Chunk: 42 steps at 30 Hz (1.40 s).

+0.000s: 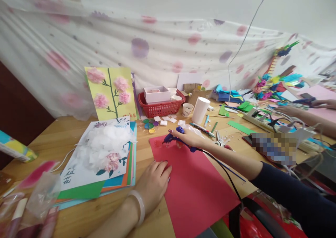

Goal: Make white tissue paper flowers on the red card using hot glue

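Observation:
My right hand (193,137) grips a blue hot glue gun (171,137), its nozzle pointing left over the far left corner of a sheet of red paper (196,192). Near the nozzle a shiny, uneven patch (158,143) shows on the paper; it looks like glue. The glue gun's black cord (223,168) runs under my right forearm toward the table's front edge. My left hand (154,182), with a pale bangle at the wrist, lies palm down, its fingers resting on the paper's left edge and holding nothing.
Left, white fluffy pieces (102,143) lie on a flower print over coloured sheets. Behind stand a yellow flower picture (101,91), a red basket (162,108), a paper cup (187,109) and a white roll (201,110). Scissors (219,139) and a power strip (262,121) lie right, near another person's hands (291,111).

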Available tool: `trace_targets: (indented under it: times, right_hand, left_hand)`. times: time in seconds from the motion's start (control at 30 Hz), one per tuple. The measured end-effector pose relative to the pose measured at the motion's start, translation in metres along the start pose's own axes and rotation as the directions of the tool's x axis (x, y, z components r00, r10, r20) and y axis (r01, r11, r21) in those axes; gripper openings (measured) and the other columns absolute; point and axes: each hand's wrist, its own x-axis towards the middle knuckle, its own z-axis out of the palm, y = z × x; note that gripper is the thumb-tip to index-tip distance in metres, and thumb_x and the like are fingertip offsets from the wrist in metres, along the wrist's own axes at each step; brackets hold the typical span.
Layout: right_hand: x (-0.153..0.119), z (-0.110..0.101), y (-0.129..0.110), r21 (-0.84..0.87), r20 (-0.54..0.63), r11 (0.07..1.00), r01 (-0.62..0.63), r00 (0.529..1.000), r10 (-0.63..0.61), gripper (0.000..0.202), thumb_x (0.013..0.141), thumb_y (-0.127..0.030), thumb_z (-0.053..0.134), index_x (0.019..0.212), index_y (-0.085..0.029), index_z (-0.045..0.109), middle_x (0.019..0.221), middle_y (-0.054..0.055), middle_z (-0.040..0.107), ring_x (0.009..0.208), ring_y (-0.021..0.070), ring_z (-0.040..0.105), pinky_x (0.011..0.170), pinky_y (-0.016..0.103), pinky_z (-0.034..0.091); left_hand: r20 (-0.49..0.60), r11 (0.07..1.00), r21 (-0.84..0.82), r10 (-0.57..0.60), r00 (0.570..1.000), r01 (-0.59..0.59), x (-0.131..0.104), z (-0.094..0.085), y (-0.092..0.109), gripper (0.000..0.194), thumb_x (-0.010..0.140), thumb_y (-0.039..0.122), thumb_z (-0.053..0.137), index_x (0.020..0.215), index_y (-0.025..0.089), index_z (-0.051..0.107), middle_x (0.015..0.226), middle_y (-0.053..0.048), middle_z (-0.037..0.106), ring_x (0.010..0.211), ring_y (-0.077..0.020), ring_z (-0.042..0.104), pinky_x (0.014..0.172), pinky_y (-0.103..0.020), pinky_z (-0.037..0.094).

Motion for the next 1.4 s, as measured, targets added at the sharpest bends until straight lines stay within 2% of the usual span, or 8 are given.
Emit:
trace_targets:
  times: [0.17, 0.3, 0.47, 0.67, 0.83, 1.03, 1.23, 1.4]
  right_hand:
    - [-0.002, -0.002, -0.002, -0.006, -0.003, 0.999, 0.032, 0.999, -0.032, 0.077, 0.088, -0.074, 0.028, 0.05, -0.018, 0.064, 0.061, 0.004, 0.07, 0.061, 0.014, 0.063, 0.07, 0.026, 0.046]
    - [-0.003, -0.002, -0.007, -0.025, 0.045, 1.0, -0.009, 0.999, 0.011, 0.074, 0.086, -0.074, 0.033, 0.05, -0.018, 0.065, 0.06, 0.004, 0.07, 0.059, 0.0138, 0.062, 0.065, 0.025, 0.047]
    - [-0.005, -0.008, -0.008, -0.016, 0.009, 1.0, -0.008, 1.0, 0.008, 0.073, 0.089, -0.07, 0.033, 0.049, -0.017, 0.063, 0.058, 0.004, 0.068, 0.056, 0.0124, 0.061, 0.065, 0.024, 0.046]
    - [-0.006, -0.006, -0.009, -0.041, 0.038, 0.999, -0.029, 0.999, 0.03, 0.07, 0.088, -0.07, 0.036, 0.052, -0.018, 0.066, 0.058, 0.003, 0.067, 0.055, 0.0123, 0.059, 0.06, 0.023, 0.045]
    - [-0.003, -0.008, -0.007, -0.008, 0.028, 1.0, 0.015, 1.0, -0.015, 0.073, 0.09, -0.069, 0.032, 0.049, -0.017, 0.063, 0.058, 0.005, 0.067, 0.057, 0.0132, 0.06, 0.066, 0.024, 0.046]
    - [-0.006, -0.007, -0.01, -0.051, 0.04, 0.999, -0.011, 0.999, 0.013, 0.071, 0.088, -0.07, 0.035, 0.05, -0.017, 0.064, 0.055, 0.004, 0.065, 0.053, 0.0118, 0.057, 0.058, 0.023, 0.044]
    - [0.002, -0.01, -0.007, 0.04, -0.004, 0.999, -0.019, 1.0, 0.019, 0.07, 0.086, -0.074, 0.035, 0.059, -0.017, 0.067, 0.062, 0.004, 0.069, 0.058, 0.0131, 0.061, 0.059, 0.023, 0.045]
    - [-0.002, -0.007, -0.008, -0.051, 0.002, 0.999, -0.015, 1.0, 0.015, 0.071, 0.087, -0.072, 0.036, 0.052, -0.017, 0.064, 0.056, 0.004, 0.066, 0.052, 0.0113, 0.056, 0.056, 0.023, 0.043]
  left_hand:
    - [-0.021, 1.0, 0.018, 0.007, 1.0, -0.006, 0.0, 0.002, 0.0, 0.035, 0.089, 0.013, 0.046, 0.123, 0.013, 0.058, 0.121, -0.014, 0.063, 0.107, -0.0269, 0.059, 0.094, -0.045, 0.052]
    - [-0.033, 1.0, 0.008, 0.011, 0.999, -0.01, 0.0, 0.002, -0.001, 0.034, 0.089, 0.013, 0.048, 0.122, 0.012, 0.058, 0.12, -0.014, 0.063, 0.106, -0.0271, 0.059, 0.094, -0.044, 0.052]
    - [-0.026, 1.0, 0.009, 0.005, 1.0, -0.005, 0.0, 0.0, 0.0, 0.035, 0.088, 0.013, 0.049, 0.122, 0.012, 0.058, 0.121, -0.014, 0.063, 0.107, -0.0279, 0.059, 0.095, -0.045, 0.052]
    - [-0.024, 1.0, -0.004, 0.009, 1.0, -0.009, 0.001, 0.0, 0.0, 0.035, 0.089, 0.013, 0.048, 0.122, 0.01, 0.059, 0.119, -0.015, 0.063, 0.105, -0.0283, 0.06, 0.093, -0.045, 0.053]
    - [-0.037, 1.0, 0.002, 0.017, 0.999, -0.017, 0.001, 0.001, -0.001, 0.035, 0.089, 0.012, 0.047, 0.122, 0.01, 0.058, 0.12, -0.015, 0.063, 0.106, -0.0284, 0.06, 0.093, -0.046, 0.053]
    - [-0.053, 1.0, 0.012, 0.014, 0.999, -0.014, -0.001, 0.002, -0.002, 0.033, 0.09, 0.015, 0.047, 0.121, 0.013, 0.058, 0.119, -0.013, 0.063, 0.106, -0.0268, 0.06, 0.093, -0.044, 0.053]
    - [-0.06, 0.999, 0.02, 0.034, 0.998, -0.033, -0.001, 0.005, -0.003, 0.035, 0.09, 0.014, 0.046, 0.122, 0.011, 0.058, 0.119, -0.015, 0.063, 0.106, -0.0279, 0.06, 0.093, -0.046, 0.053]
    - [-0.052, 0.999, 0.018, 0.03, 0.998, -0.029, -0.001, 0.005, -0.003, 0.034, 0.09, 0.015, 0.045, 0.121, 0.012, 0.058, 0.12, -0.015, 0.063, 0.106, -0.0275, 0.059, 0.093, -0.045, 0.053]
